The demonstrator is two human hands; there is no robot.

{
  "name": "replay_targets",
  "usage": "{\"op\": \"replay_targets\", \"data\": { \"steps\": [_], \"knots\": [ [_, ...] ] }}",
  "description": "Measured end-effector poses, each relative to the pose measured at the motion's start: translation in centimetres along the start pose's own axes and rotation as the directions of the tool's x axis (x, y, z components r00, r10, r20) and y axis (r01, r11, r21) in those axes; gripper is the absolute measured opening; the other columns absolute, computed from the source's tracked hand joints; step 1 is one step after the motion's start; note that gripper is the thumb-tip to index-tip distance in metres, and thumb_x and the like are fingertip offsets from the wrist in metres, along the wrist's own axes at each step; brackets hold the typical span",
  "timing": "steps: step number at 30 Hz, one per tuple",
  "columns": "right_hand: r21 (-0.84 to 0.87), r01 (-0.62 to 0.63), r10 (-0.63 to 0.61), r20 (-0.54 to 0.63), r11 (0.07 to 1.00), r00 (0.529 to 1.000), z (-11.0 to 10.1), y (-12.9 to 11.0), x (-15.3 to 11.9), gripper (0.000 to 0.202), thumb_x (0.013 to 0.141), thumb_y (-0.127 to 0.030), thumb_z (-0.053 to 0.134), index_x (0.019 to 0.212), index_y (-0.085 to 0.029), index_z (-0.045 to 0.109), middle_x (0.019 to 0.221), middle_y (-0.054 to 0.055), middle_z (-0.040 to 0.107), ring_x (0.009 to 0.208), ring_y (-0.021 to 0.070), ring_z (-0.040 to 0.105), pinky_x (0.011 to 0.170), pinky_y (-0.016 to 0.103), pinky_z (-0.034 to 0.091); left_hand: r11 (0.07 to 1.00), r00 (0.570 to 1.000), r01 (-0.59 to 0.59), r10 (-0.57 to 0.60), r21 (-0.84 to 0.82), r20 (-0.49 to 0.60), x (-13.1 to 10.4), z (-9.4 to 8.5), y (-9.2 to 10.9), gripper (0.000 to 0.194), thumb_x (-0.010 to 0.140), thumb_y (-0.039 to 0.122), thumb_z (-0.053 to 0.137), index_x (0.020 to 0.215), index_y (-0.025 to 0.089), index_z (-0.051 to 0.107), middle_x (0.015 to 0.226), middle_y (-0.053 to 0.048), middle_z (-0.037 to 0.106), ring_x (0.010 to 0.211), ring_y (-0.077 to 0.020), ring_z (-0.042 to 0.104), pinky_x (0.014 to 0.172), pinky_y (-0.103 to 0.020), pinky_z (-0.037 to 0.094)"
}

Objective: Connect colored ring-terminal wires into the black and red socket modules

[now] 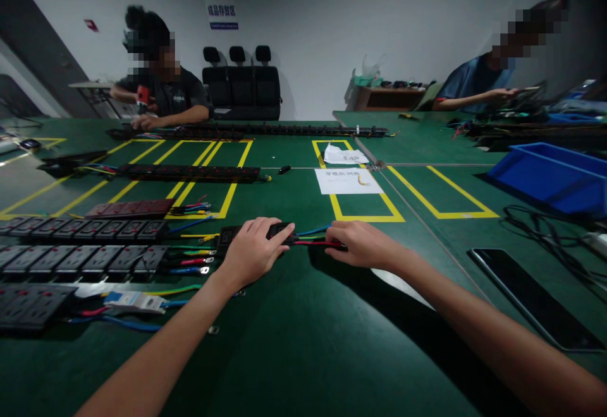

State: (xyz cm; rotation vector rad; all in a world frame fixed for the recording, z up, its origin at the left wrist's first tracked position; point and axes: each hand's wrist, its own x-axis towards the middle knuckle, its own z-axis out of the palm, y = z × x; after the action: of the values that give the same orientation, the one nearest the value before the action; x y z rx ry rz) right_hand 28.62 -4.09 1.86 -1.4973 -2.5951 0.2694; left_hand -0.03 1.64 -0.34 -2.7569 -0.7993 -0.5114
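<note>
A short black socket module [226, 236] lies on the green table in front of me, partly covered by my left hand [256, 247], whose fingers are wrapped over its top and right end. Blue, green and red wires [310, 239] run from that end toward my right hand [356, 242]. The fingers of my right hand are curled and closed on these wires; their far ends are hidden in my grip. Left of my left hand, yellow wires with ring terminals [208, 237] stick out beside the module.
Rows of black socket strips [85, 262] with loose wires lie at left. A phone [535, 297], black cable [545, 234] and blue bin [552, 177] are at right. Paper sheets [348, 182] lie ahead. Two people sit across, one holding a red power tool [143, 97].
</note>
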Motion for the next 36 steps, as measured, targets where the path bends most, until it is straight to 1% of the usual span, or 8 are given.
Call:
{"op": "replay_targets", "data": {
  "steps": [5, 13, 19, 21, 24, 27, 31, 36],
  "knots": [
    [0.089, -0.029, 0.025, 0.050, 0.996, 0.998, -1.5, 0.7, -0.6, 0.014, 0.083, -0.013, 0.061, 0.096, -0.017, 0.064, 0.091, 0.005, 0.065, 0.070, 0.0130, 0.052, 0.061, 0.027, 0.032, 1.000, 1.000, 0.010, -0.010, -0.010, 0.005, 0.1, -0.2, 0.1, 0.044, 0.101, 0.034, 0.057, 0.143, 0.021, 0.058, 0.128, -0.018, 0.063, 0.115, -0.0313, 0.059, 0.092, -0.050, 0.052],
    [0.076, 0.047, -0.045, -0.022, 0.996, 0.999, -1.0, 1.6, -0.6, 0.014, 0.085, -0.012, 0.057, 0.080, -0.018, 0.068, 0.081, 0.004, 0.064, 0.069, 0.0137, 0.053, 0.061, 0.029, 0.033, 0.999, 0.999, -0.001, 0.000, -0.035, -0.043, 0.0, 0.1, -0.1, 0.042, 0.101, 0.033, 0.056, 0.141, 0.021, 0.060, 0.127, -0.018, 0.064, 0.114, -0.0321, 0.060, 0.090, -0.052, 0.054],
    [0.220, 0.031, -0.009, -0.101, 0.975, 0.995, -0.9, 2.9, -0.5, 0.015, 0.087, -0.024, 0.059, 0.079, -0.019, 0.071, 0.076, 0.003, 0.066, 0.065, 0.0132, 0.053, 0.061, 0.029, 0.034, 1.000, 0.999, -0.011, 0.010, -0.017, -0.048, 0.0, 0.1, -0.3, 0.043, 0.101, 0.034, 0.056, 0.142, 0.020, 0.059, 0.126, -0.019, 0.064, 0.113, -0.0326, 0.060, 0.088, -0.051, 0.054],
    [0.334, -0.039, 0.124, -0.239, 0.942, 0.963, -0.5, 4.0, -0.4, 0.025, 0.088, -0.032, 0.054, 0.071, -0.018, 0.065, 0.066, 0.001, 0.060, 0.060, 0.0130, 0.050, 0.060, 0.029, 0.034, 1.000, 0.999, -0.013, 0.012, -0.012, -0.049, 0.0, 0.1, -0.2, 0.043, 0.100, 0.033, 0.057, 0.142, 0.020, 0.059, 0.126, -0.019, 0.064, 0.113, -0.0329, 0.060, 0.089, -0.052, 0.054],
    [0.495, -0.166, 0.396, -0.404, 0.853, 0.825, 0.5, 5.7, -0.2, 0.033, 0.086, -0.040, 0.050, 0.060, -0.020, 0.052, 0.057, -0.002, 0.048, 0.057, 0.0131, 0.043, 0.057, 0.028, 0.031, 1.000, 0.999, -0.008, 0.007, -0.016, -0.052, -0.1, 0.2, -0.2, 0.044, 0.099, 0.032, 0.059, 0.142, 0.021, 0.059, 0.126, -0.019, 0.064, 0.114, -0.0327, 0.060, 0.090, -0.052, 0.053],
    [0.606, -0.209, 0.483, -0.333, 0.768, 0.810, 1.5, 6.6, 0.0, 0.037, 0.085, -0.046, 0.050, 0.058, -0.022, 0.046, 0.055, -0.003, 0.045, 0.055, 0.0133, 0.042, 0.056, 0.028, 0.030, 1.000, 0.999, -0.003, 0.002, -0.012, -0.051, -0.1, 0.2, -0.1, 0.044, 0.099, 0.031, 0.060, 0.142, 0.021, 0.059, 0.126, -0.019, 0.063, 0.114, -0.0324, 0.060, 0.092, -0.053, 0.052],
    [0.650, -0.182, 0.474, -0.307, 0.738, 0.825, 1.9, 6.1, 0.3, 0.036, 0.087, -0.053, 0.055, 0.069, -0.021, 0.053, 0.059, -0.003, 0.049, 0.058, 0.0142, 0.046, 0.055, 0.027, 0.033, 1.000, 0.998, -0.006, 0.005, -0.008, -0.067, -0.1, 0.1, -0.2, 0.044, 0.099, 0.031, 0.059, 0.142, 0.021, 0.058, 0.125, -0.020, 0.062, 0.114, -0.0332, 0.060, 0.091, -0.053, 0.052],
    [0.720, -0.169, 0.419, -0.183, 0.673, 0.889, 1.6, 4.8, 0.4, 0.039, 0.090, -0.056, 0.054, 0.080, -0.019, 0.061, 0.059, -0.004, 0.051, 0.053, 0.0119, 0.045, 0.052, 0.025, 0.033, 0.999, 0.994, -0.020, 0.016, -0.038, -0.105, -0.2, 0.1, -0.3, 0.044, 0.100, 0.031, 0.059, 0.142, 0.020, 0.058, 0.126, -0.020, 0.061, 0.114, -0.0341, 0.059, 0.089, -0.054, 0.052]
  ]
}}
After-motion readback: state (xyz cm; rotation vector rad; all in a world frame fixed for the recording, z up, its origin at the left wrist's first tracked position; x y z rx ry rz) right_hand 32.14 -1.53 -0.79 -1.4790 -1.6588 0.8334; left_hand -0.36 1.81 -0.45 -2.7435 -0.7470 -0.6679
